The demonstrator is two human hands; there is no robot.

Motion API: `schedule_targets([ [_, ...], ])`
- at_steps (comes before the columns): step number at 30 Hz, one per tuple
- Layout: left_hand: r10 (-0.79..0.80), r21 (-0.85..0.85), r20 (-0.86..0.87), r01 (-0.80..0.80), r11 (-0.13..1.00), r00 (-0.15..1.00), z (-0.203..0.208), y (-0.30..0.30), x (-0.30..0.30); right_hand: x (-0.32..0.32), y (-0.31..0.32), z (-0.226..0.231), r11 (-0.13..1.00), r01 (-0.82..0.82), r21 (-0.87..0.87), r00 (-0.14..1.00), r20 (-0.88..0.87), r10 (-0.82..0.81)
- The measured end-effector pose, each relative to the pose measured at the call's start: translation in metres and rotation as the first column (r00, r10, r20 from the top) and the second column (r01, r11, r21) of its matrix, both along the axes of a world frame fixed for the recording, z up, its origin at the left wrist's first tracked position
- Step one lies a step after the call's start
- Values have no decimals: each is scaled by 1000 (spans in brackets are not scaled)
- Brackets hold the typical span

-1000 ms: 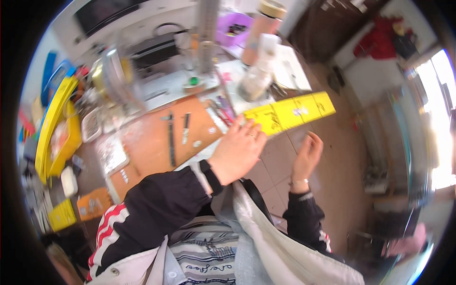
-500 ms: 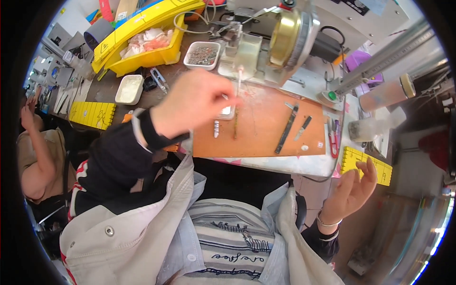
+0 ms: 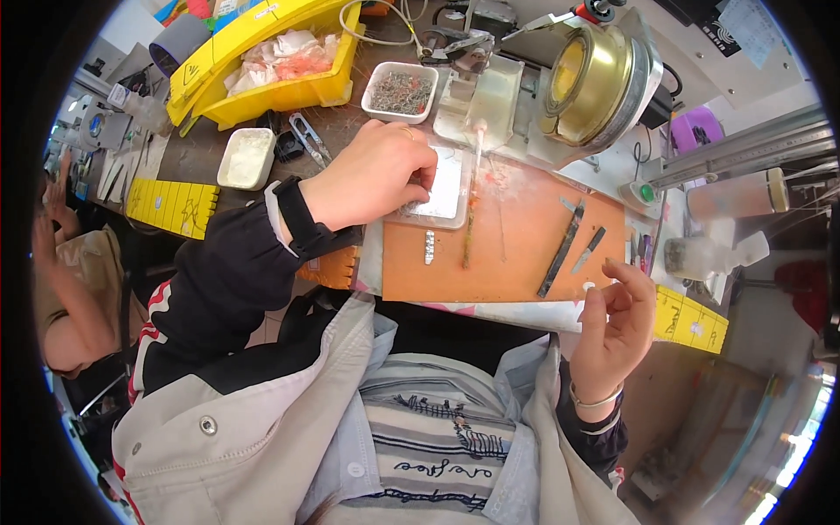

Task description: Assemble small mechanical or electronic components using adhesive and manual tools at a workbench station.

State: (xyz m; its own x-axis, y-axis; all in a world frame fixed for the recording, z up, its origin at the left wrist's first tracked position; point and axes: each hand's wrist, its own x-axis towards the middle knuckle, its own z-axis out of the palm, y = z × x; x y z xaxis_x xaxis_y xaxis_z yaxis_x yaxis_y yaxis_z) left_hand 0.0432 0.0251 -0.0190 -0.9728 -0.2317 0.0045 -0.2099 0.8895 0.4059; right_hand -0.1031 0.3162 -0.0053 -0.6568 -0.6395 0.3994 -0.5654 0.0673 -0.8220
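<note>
My left hand point(image 3: 372, 175) is over the left part of a small clear-sided tray point(image 3: 462, 210) with a white bottom. Its fingers are curled together in a pinch; whatever is between them is hidden. Beneath the fingertips, small greyish bits lie in the tray, too small to name. A short silver segmented strip point(image 3: 430, 248) rests on the orange-brown board point(image 3: 507, 271) just below the tray, and a thin stick point(image 3: 468, 229) lies to its right. My right hand point(image 3: 617, 328) hovers at the board's front right corner, fingers loosely bent and apart, holding nothing visible.
A long dark tool point(image 3: 562, 249) and a short blade point(image 3: 589, 249) lie on the board. Behind are a tray of small metal pieces point(image 3: 401, 92), a white powder tray point(image 3: 246, 159), snips point(image 3: 308, 136), a yellow bin point(image 3: 289, 96) and a machine with a brass wheel point(image 3: 591, 83). A person point(image 3: 79, 289) sits at left.
My left hand has come down from above the board to the small tray, its fingers drawn in. My right hand has moved up and left toward the board. The view has shifted slightly.
</note>
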Motion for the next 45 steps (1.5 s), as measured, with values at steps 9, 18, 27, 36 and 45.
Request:
schedule_targets([
  [9,199,465,-179,-96,880,963,13,-2,14,3,-49,21,963,-193,189,980,-5,198],
  [18,410,667,-226,-166,726,884,20,11,26,19,-122,6,910,-344,230,934,186,305],
  [27,462,747,-251,-134,652,850,21,13,29,34,-142,9,945,-278,172,960,8,281],
  [36,553,907,-197,-64,417,810,17,11,32,34,-144,5,969,-247,-9,900,368,233],
  [45,128,221,-252,-72,973,959,7,12,26,29,-137,20,955,-232,-183,697,654,294],
])
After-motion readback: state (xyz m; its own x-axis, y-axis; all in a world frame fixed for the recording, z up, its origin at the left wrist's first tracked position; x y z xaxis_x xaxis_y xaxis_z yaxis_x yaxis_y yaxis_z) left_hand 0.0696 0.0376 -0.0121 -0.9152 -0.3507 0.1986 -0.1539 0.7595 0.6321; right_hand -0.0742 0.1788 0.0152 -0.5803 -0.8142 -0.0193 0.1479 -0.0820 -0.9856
